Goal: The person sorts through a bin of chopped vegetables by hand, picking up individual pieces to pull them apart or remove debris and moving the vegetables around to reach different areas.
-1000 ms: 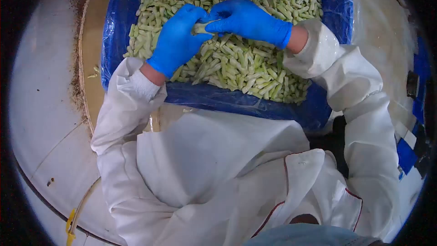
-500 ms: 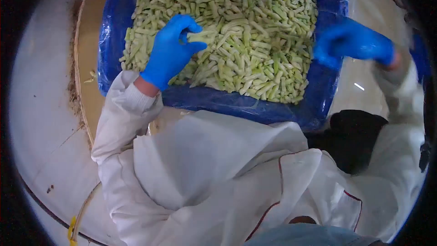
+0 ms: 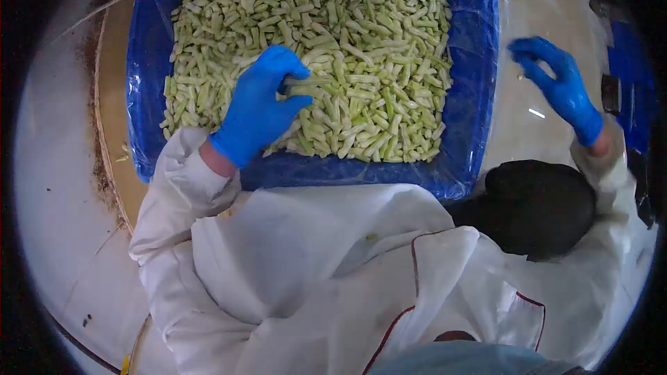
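A blue bin (image 3: 361, 175) lined with clear plastic holds many short pale green vegetable pieces (image 3: 389, 97). Over the left part of the pile is my left hand (image 3: 262, 105) in a blue glove, its thumb and fingers curled around a few of the pale pieces. Beyond the bin's right side, my right hand (image 3: 559, 87), also gloved in blue, hangs over the pale surface with its fingers apart and nothing in them.
A pale surface (image 3: 528, 21) lies right of the bin. A black rounded object (image 3: 538, 208) sits below my right hand. Blue and dark items (image 3: 629, 90) stand at the far right. Small green scraps lie left of the bin.
The bin appears further left and slightly lower in the view. My right hand has moved away from the bin's right wall, and its fingers are spread. My left hand keeps its curled grip.
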{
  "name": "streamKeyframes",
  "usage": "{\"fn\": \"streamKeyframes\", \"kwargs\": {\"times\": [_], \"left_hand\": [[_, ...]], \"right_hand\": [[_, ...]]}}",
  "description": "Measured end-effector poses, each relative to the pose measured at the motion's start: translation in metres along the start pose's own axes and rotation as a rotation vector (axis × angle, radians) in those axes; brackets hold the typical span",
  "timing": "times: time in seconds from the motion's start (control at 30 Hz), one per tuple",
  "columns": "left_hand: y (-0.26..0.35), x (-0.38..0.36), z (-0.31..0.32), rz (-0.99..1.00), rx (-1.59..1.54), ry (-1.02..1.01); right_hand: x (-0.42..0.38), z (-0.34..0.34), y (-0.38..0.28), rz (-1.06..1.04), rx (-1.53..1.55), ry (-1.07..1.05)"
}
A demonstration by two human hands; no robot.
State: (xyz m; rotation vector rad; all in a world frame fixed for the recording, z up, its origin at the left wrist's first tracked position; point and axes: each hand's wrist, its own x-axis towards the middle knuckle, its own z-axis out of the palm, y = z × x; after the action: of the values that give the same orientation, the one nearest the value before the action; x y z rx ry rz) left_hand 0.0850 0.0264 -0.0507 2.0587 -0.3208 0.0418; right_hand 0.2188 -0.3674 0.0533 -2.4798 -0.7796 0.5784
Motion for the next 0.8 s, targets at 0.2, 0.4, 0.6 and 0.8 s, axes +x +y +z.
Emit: {"fn": "streamKeyframes", "kwargs": {"times": [0.2, 0.4, 0.6, 0.8], "left_hand": [[0.050, -0.002, 0.015, 0.104, 0.094, -0.003], [0.047, -0.017, 0.019, 0.172, 0.048, -0.143], [0.053, -0.019, 0.006, 0.120, 0.098, -0.331], [0.010, -0.025, -0.011, 0.031, 0.332, -0.285]], "right_hand": [[0.070, 0.109, -0.105, -0.279, 0.248, -0.481], [0.067, 0.150, -0.106, -0.058, 0.732, -0.824], [0.083, 0.113, -0.097, -0.173, 0.524, -1.084], [0.168, 0.132, -0.039, -0.644, -0.329, -0.068]]}}
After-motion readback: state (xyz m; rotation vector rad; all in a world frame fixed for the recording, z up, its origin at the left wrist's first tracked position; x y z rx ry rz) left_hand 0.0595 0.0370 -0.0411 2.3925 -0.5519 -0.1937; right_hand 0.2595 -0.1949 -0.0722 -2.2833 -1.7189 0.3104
